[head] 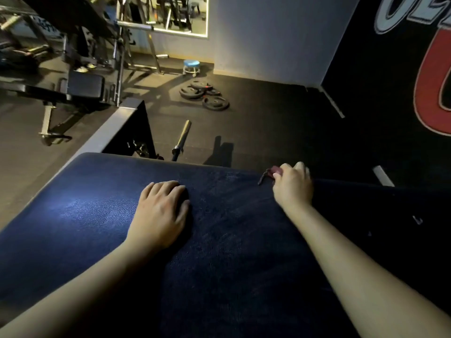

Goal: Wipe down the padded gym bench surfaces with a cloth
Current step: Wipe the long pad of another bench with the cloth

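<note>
Nearest, the dark blue padded bench (219,240) fills the lower frame, its grained vinyl brightly lit at the left and sunk in shadow toward the right. The left hand (161,213) is laid palm-down near the middle of the pad, fingers relaxed and slightly bent, with nothing held; it appears to be used as a brace. Farther out, at the pad's far right edge, the right hand (292,186) is clenched round a small dark red cloth (274,170). The cloth is bunched between thumb and fingers and held at the rim of the upholstery, and only a scrap of it is seen. The step in hand is judged to be the wiping of that far edge. It would be done well if the cloth were opened out flatter, so that more fabric meets the vinyl. It should then be drawn in long overlapping strokes toward the lit side and carried over the rounded rim. The bracing hand should be lifted and shifted so that the patch beneath it is not missed. How much has already been wiped cannot be told from the surface. Beyond the bench, a barbell (181,137) lies on the floor (268,113), weight plates (203,95) are piled farther off, and a blue stool (191,67) stands near the wall.
</note>
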Demonstrator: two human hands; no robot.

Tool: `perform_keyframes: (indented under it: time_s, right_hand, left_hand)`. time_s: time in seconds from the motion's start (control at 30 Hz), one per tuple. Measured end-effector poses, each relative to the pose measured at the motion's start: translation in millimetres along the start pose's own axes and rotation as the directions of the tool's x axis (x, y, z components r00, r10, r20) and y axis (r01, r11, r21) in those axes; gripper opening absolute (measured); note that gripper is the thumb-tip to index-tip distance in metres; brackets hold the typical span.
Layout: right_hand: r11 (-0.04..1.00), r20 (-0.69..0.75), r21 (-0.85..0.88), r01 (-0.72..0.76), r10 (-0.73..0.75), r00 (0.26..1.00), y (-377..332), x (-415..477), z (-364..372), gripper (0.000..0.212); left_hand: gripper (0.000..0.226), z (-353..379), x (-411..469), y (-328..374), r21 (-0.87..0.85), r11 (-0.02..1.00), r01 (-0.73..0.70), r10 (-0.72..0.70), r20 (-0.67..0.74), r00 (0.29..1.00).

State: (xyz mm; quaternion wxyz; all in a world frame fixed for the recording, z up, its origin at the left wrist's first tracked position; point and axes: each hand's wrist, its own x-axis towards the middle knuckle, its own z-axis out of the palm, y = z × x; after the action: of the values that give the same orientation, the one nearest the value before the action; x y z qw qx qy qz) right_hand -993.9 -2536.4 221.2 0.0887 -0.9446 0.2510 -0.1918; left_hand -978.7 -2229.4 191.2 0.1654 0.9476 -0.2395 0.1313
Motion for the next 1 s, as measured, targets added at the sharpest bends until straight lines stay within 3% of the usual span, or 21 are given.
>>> perform_keyframes:
  time_s: [0.07, 0.13, 0.2, 0.27, 0.33, 0.4, 0.5, 0.6, 0.7, 0.77, 0.83, 0.93, 1.0]
  right_hand:
    - [0.998, 0.031, 0.069, 0.000, -0.003, 1.000, -48.9, -15.1, 11.5, 0.019]
    - [0.964, 0.131, 0.220, 0.148, -0.180, 0.975, -108.9, -34.3, 22.3, 0.020]
    - [0.882, 0.224, 0.325, 0.342, -0.423, 0.878, -148.8, -44.3, 27.2, 0.024]
    - [0.832, 0.237, 0.307, 0.463, -0.538, 0.809, -144.5, -28.9, 26.4, 0.025]
    - [0.892, 0.192, 0.186, 0.412, -0.444, 0.875, -98.3, -8.1, 26.9, 0.023]
    - [0.972, 0.109, 0.028, 0.235, -0.237, 0.966, -31.1, 15.1, 19.3, 0.023]
    - [0.997, 0.020, -0.081, 0.009, -0.007, 1.000, 8.7, 19.9, 3.7, 0.021]
    - [0.997, 0.036, 0.009, 0.072, -0.072, 0.997, -57.7, -13.0, 12.8, 0.016]
    - [0.923, 0.128, 0.160, 0.349, -0.370, 0.920, -118.1, -53.2, 15.8, 0.015]
    - [0.872, 0.171, 0.233, 0.431, -0.473, 0.865, -106.7, -56.7, 8.2, 0.020]
    - [0.899, 0.154, 0.207, 0.386, -0.419, 0.895, -61.6, -46.4, 0.0, 0.022]
    - [0.984, 0.055, 0.063, 0.169, -0.173, 0.983, 15.3, -29.2, -16.6, 0.018]
    - [0.998, 0.021, 0.052, 0.043, -0.044, 0.999, 13.4, -34.7, -21.4, 0.017]
  left_hand:
    - [0.033, 1.5, 1.0, 3.1, -0.005, 1.000, 0.012, -0.012, -0.010, 1.000]
    - [0.035, 3.1, 0.4, 1.6, -0.023, 1.000, 0.016, -0.017, -0.048, 0.999]
    - [0.040, 4.7, 0.0, -2.3, -0.040, 0.999, 0.016, -0.019, -0.083, 0.996]
    - [0.043, 4.0, 0.1, -5.1, -0.050, 0.998, 0.039, -0.043, -0.077, 0.996]
    - [0.046, 4.5, -0.7, -5.0, -0.054, 0.997, 0.054, -0.057, -0.062, 0.996]
    - [0.047, 5.1, -1.3, -5.0, -0.057, 0.996, 0.063, -0.066, -0.063, 0.996]
    - [0.046, 6.3, 0.3, -3.2, -0.055, 0.996, 0.070, -0.073, -0.067, 0.995]
    - [0.043, 6.6, 1.6, -1.5, -0.056, 0.996, 0.062, -0.066, -0.072, 0.995]
    - [0.041, 7.6, 0.8, -5.5, -0.073, 0.996, 0.053, -0.059, -0.088, 0.994]
    - [0.041, 7.5, 1.0, -8.4, -0.084, 0.995, 0.048, -0.055, -0.087, 0.995]
    - [0.040, 7.4, 0.2, -9.4, -0.085, 0.995, 0.046, -0.053, -0.080, 0.995]
    - [0.038, 6.4, -0.2, -6.8, -0.094, 0.995, 0.042, -0.051, -0.097, 0.994]
    - [0.038, 5.0, 0.5, -3.5, -0.086, 0.995, 0.051, -0.058, -0.088, 0.994]
